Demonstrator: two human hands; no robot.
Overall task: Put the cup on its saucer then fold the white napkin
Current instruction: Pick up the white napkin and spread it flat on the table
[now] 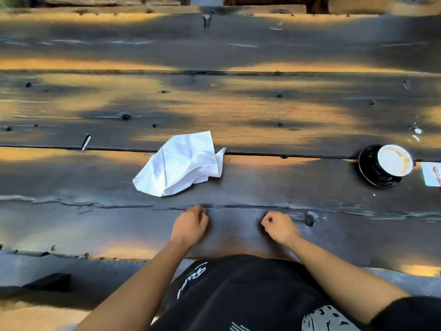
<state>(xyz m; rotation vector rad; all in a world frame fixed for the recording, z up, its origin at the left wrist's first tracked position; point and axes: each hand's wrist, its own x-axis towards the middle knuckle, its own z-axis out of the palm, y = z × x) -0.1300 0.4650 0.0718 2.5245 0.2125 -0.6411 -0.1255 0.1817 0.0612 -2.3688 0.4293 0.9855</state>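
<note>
A crumpled white napkin point(180, 164) lies on the dark wooden table point(238, 108), a little left of centre. Far to the right a cup point(394, 160) with a white, coffee-stained inside stands on its black saucer point(368, 172). My left hand point(190, 226) hovers near the table's front edge, just below the napkin, fingers curled and holding nothing. About a hand's width to its right, my right hand point(278, 226) is likewise curled and empty. Neither hand touches the napkin or the cup.
A small printed paper packet point(432, 174) lies at the right edge beside the saucer. A thin white stick point(86, 142) rests in a plank gap at the left. White specks point(417, 133) dot the wood above the cup. The table's front edge point(119, 258) runs just above my lap.
</note>
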